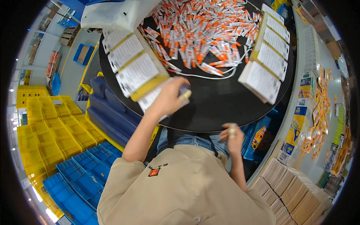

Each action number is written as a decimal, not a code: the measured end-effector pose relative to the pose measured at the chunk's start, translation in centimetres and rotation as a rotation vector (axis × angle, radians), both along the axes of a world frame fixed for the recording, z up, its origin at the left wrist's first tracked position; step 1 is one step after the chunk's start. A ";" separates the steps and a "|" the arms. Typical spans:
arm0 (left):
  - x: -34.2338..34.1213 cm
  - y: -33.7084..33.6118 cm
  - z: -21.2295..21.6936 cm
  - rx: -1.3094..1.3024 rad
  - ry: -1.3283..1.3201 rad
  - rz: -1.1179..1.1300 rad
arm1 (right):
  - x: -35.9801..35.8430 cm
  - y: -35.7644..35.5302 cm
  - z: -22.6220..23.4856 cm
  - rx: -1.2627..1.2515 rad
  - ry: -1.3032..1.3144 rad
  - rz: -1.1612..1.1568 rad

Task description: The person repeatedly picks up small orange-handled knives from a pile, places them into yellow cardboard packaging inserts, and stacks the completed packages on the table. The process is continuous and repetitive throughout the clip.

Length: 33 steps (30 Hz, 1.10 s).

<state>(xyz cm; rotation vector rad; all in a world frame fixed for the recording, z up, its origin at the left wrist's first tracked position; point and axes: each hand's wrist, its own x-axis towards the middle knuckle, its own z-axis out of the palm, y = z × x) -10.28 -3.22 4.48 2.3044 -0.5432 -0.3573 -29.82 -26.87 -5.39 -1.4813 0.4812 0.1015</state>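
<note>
A beige shirt [198,180] is seen before a round black tabletop [213,99], where orange-and-white tubes [202,32] are heaped at the far middle. Left cards [137,73] and right cards [272,56] are already set out in rows; the tubes are yet to be ordered. The lowest left card is partly covered by the left hand [173,96], its grip impossible to tell. The right hand [233,137] is held loosely curled, apparently unladen, by the near edge.

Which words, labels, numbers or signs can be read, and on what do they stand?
Printed wording is located here, not copied.
White cards: print too small to read.
Orange-and-white items: too small to read.
Beige shirt: dark lettering above orange emblem.
Blue-yellow packages: bold lettering.
</note>
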 end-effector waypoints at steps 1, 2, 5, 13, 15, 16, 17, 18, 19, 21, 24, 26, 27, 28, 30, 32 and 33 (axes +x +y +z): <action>-1.0 -0.4 0.0 -0.051 0.138 -0.061 | 1.4 -1.5 0.3 -0.160 -0.071 -0.167; -1.9 -0.8 -0.2 -0.043 0.323 -0.101 | 3.0 -3.4 0.3 -0.277 -0.198 -0.267; -4.6 -1.5 -1.5 -0.180 0.557 -0.168 | 7.8 -9.9 -1.8 -1.021 -0.340 -0.592; -4.9 4.1 -3.0 0.160 0.337 0.336 | 9.4 -14.0 -8.4 -0.346 0.174 -0.952; -3.4 7.2 -2.9 0.176 0.256 0.454 | 7.1 -10.3 -9.2 -0.350 0.188 -0.929; -2.6 8.5 -2.9 0.202 0.231 0.508 | 6.0 -8.1 -9.8 -0.464 0.217 -0.938; -1.8 9.9 -3.1 0.256 0.193 0.543 | 4.9 -6.0 -10.3 -0.565 0.257 -0.913; -1.0 11.2 -3.2 0.209 0.226 0.584 | 3.8 -4.1 -10.8 -0.603 0.229 -0.866; -0.2 12.3 -3.4 0.218 0.208 0.613 | 3.3 -2.4 -11.3 -0.617 0.269 -0.890; 0.8 13.9 -3.9 0.195 0.205 0.643 | 2.3 -0.6 -11.0 -0.659 0.246 -0.837; 1.6 15.9 -4.0 0.055 0.268 0.649 | 3.3 -1.4 -7.2 -0.953 0.040 -0.573; 1.8 16.9 -3.6 -0.108 0.340 0.658 | 5.1 -4.1 -2.1 -1.157 -0.282 -0.189; 1.9 17.3 -3.3 -0.136 0.365 0.715 | 6.5 -4.3 -0.1 -1.541 -0.346 -0.009; 2.0 17.5 -3.0 -0.221 0.280 0.711 | 7.9 -4.6 1.8 -1.504 -0.279 0.122; 1.9 17.6 -2.3 -0.351 0.198 0.821 | 9.8 -4.7 4.8 -1.486 -0.241 0.392; 1.4 17.1 -1.5 -0.506 0.142 0.771 | 10.3 -2.5 5.4 -0.803 -0.465 0.120; 1.1 16.7 -1.0 -0.542 0.156 0.739 | 10.6 -1.1 4.9 -0.948 -0.487 0.302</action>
